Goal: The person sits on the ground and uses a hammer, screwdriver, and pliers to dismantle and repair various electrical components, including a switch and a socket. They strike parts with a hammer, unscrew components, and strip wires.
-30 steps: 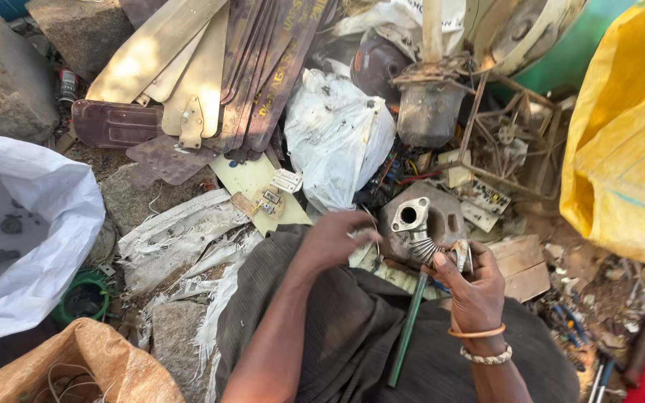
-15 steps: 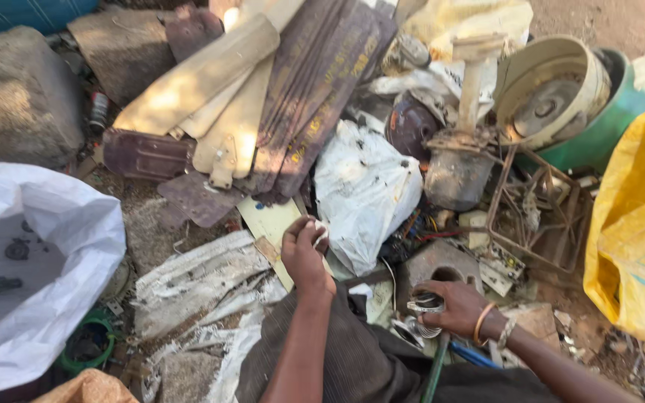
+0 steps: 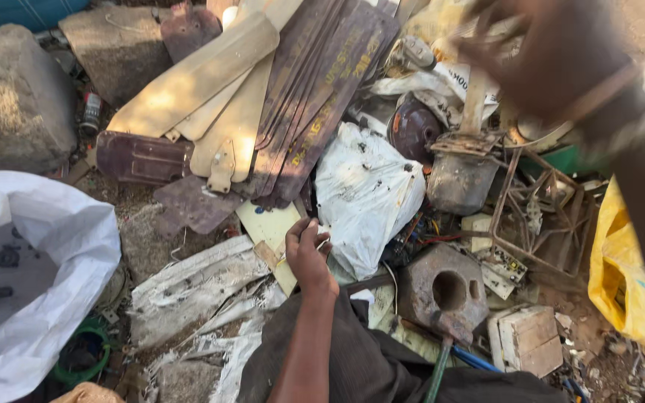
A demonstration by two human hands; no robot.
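My left hand (image 3: 307, 255) reaches forward over my dark-clothed lap (image 3: 352, 362), its fingers curled on a small pale piece (image 3: 323, 242) at the edge of a crumpled white plastic bag (image 3: 367, 190). Blurred and close to the camera, my right hand (image 3: 554, 60) is raised at the upper right with bracelets on its wrist; whether it holds anything is unclear. A rusty metal housing (image 3: 446, 287) with a round hole lies untouched in front of me. A green-handled hammer (image 3: 440, 358) leans beside it.
Worn fan blades (image 3: 218, 97) are stacked at the top centre, beside a large stone (image 3: 9, 97). A white sack (image 3: 31, 276) stands open at the left and a yellow bag (image 3: 628, 283) at the right. A rusty can (image 3: 460, 179), a wire frame (image 3: 539, 213) and a pale block (image 3: 524, 339) crowd the right.
My right hand has left the metal housing and risen close to the camera. My left hand has moved forward from the housing to the white bag. The view has tilted toward the fan blades.
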